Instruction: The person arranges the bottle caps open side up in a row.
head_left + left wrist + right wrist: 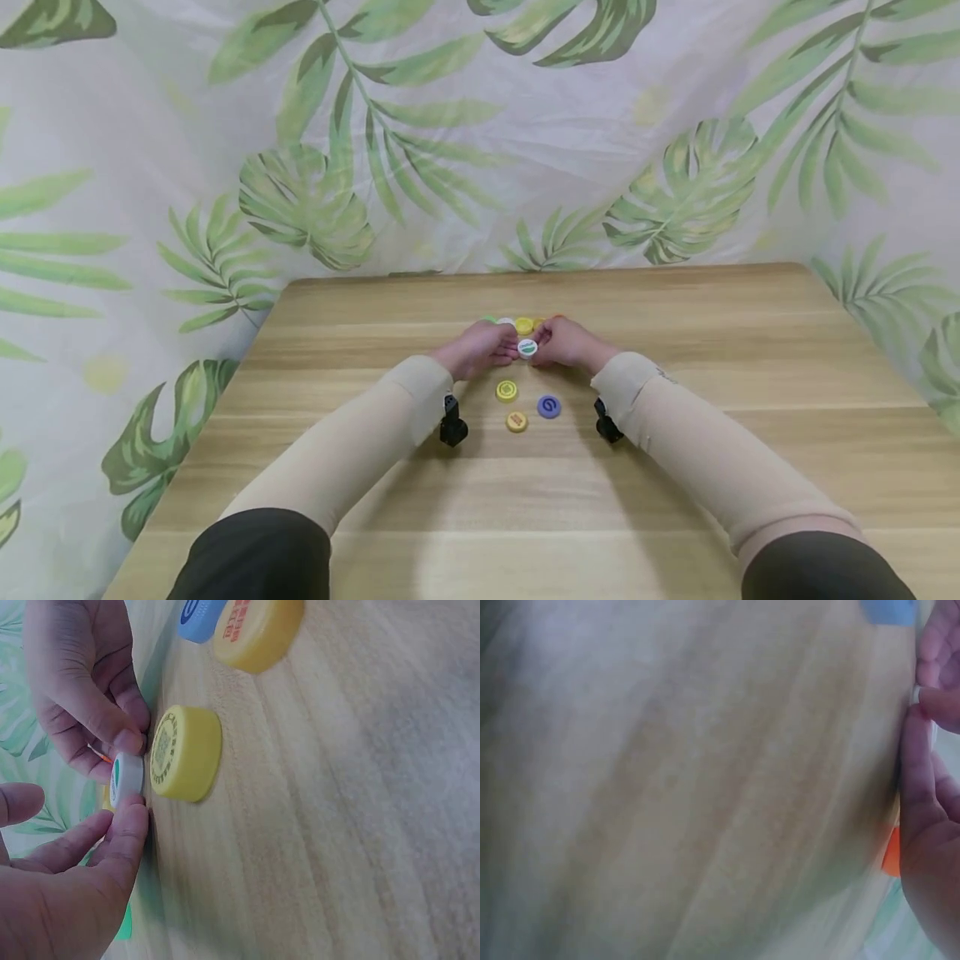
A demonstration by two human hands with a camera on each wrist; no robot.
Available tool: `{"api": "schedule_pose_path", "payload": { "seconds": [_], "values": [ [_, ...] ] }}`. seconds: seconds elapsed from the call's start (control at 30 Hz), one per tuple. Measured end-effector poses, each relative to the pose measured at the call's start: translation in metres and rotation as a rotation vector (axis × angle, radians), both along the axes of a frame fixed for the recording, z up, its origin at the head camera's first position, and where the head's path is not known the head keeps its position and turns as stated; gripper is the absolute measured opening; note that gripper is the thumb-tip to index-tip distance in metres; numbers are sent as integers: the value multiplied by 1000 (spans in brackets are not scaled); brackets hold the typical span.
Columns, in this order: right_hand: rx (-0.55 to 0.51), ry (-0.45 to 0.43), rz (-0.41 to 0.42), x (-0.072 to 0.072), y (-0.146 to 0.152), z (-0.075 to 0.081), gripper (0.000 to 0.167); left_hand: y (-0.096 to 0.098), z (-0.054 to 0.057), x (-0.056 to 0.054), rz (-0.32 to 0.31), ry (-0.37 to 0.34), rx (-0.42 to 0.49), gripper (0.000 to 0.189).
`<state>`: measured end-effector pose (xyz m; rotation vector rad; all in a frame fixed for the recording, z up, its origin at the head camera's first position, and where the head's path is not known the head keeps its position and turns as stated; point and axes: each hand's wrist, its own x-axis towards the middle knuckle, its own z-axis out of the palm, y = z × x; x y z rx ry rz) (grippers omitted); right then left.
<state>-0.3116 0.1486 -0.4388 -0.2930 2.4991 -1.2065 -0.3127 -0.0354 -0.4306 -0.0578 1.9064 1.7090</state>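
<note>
A white bottle cap (527, 348) with green print lies between the two hands on the wooden table. My right hand (567, 343) pinches its right side with thumb and fingertips. From the other side, the fairly straight fingertips of my left hand (487, 346) touch the same cap, with the thumb held apart in the left wrist view. Just nearer than the hands sits a yellow bottle cap (187, 754) with a printed ring. Behind the hands is a row of caps, partly hidden: a white cap (506, 322), a yellow cap (524, 326) and a bit of green (490, 318).
Closer to me lie a blue cap (549, 407) and an orange-yellow cap (516, 422) with red print. An orange cap (891, 853) stands beside the right hand. A leaf-patterned cloth (450, 167) hangs behind the table's far edge.
</note>
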Motion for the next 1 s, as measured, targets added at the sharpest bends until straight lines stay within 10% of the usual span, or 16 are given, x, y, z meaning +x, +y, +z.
{"api": "schedule_pose_path", "payload": {
  "seconds": [0.47,1.0],
  "values": [
    [121,80,48,1,-3,7,22,5,3,-1,20,35,-84,18],
    [-440,-129,-251,-10,3,8,31,16,9,-2,175,207,21,33]
  ]
}}
